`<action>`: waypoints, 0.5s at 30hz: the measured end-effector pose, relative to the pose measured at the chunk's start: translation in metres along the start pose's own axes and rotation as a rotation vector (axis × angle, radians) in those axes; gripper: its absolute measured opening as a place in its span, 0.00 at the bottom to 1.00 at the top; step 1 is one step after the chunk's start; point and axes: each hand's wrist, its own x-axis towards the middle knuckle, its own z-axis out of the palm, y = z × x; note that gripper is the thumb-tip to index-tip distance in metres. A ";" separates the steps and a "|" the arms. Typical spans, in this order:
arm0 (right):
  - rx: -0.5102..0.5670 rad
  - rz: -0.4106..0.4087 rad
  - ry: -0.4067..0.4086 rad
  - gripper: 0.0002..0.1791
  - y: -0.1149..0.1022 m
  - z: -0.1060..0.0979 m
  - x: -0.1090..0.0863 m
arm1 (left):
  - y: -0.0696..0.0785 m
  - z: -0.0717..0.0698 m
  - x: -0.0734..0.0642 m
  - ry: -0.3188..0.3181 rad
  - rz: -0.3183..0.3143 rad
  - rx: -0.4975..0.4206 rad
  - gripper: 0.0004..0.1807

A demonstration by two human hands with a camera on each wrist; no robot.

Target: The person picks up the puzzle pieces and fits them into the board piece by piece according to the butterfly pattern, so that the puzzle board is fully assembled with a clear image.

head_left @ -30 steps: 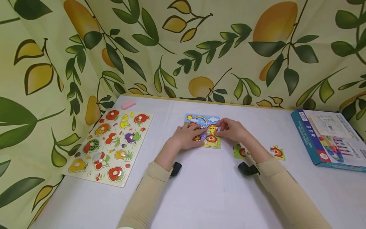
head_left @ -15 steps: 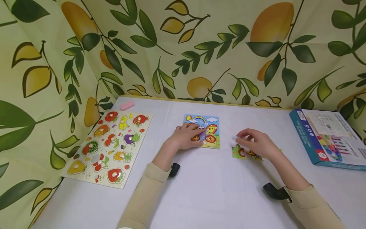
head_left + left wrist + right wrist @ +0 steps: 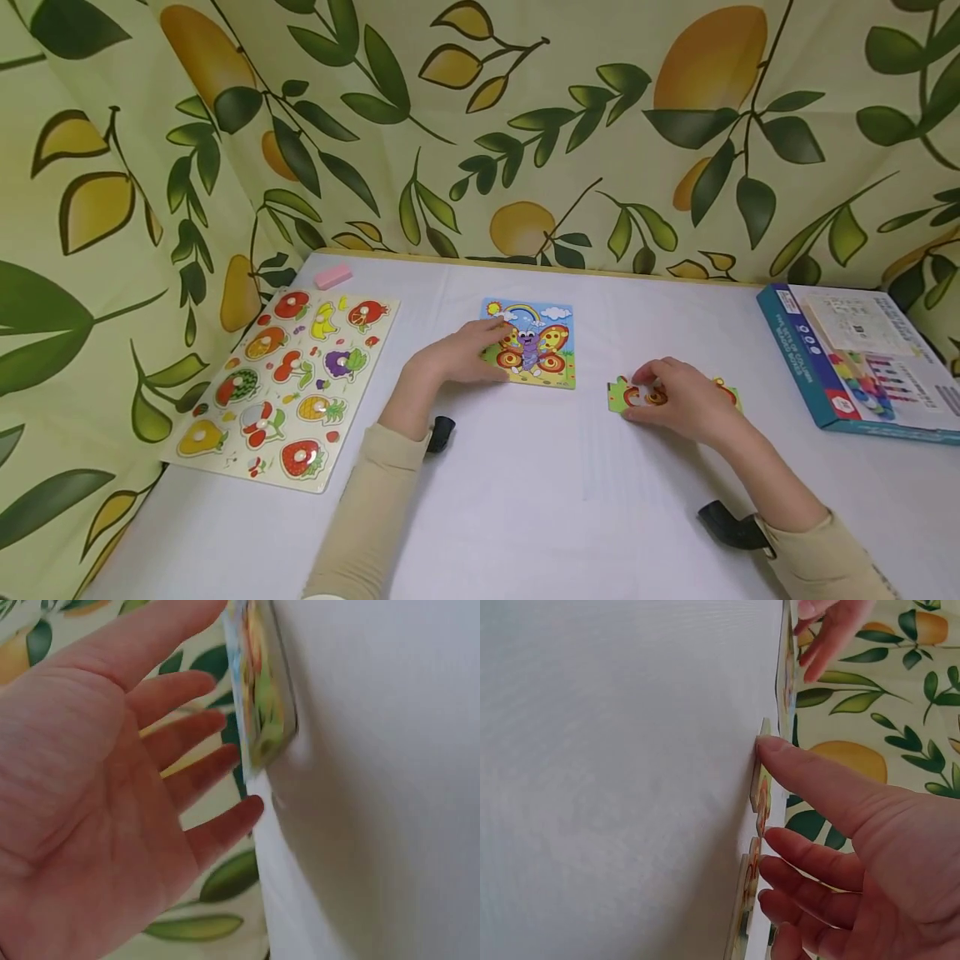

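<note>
A butterfly jigsaw puzzle [image 3: 528, 354] lies in its square board on the table, with sky and a rainbow at the top. My left hand [image 3: 468, 352] rests at the board's left side, partly over it. In the left wrist view the fingers of that hand are loose and spread, with the board [image 3: 262, 690] beyond them. To the right, my right hand [image 3: 686, 400] has its thumb and fingers on opposite edges of a green and red puzzle piece [image 3: 617, 397], pinching it at the tabletop. Another loose piece [image 3: 729, 393] is partly hidden behind that hand.
A fruit knob puzzle board [image 3: 292, 383] lies on the left, a pink block [image 3: 333, 277] behind it. At the right stands a blue-edged flat box [image 3: 862, 362]. A leaf-patterned cloth [image 3: 450, 125] hangs along the table's back and left sides.
My right hand has left the butterfly puzzle, moving right and toward me down to the loose pieces. My left hand has slid left, uncovering the butterfly.
</note>
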 end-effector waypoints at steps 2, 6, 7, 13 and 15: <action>0.009 0.001 -0.001 0.28 0.000 0.002 0.000 | -0.007 -0.003 -0.002 -0.030 -0.022 -0.012 0.46; 0.027 -0.004 -0.003 0.26 -0.001 0.003 0.001 | -0.017 -0.007 -0.007 -0.066 -0.079 -0.014 0.50; 0.026 -0.005 -0.003 0.26 -0.001 0.004 0.001 | -0.018 -0.008 -0.008 -0.070 -0.090 -0.014 0.50; 0.081 0.003 -0.023 0.25 -0.004 0.003 0.002 | -0.022 -0.007 -0.008 -0.070 -0.109 -0.017 0.47; 0.114 0.007 -0.023 0.23 -0.006 0.002 0.003 | -0.022 -0.007 -0.008 -0.065 -0.111 -0.016 0.47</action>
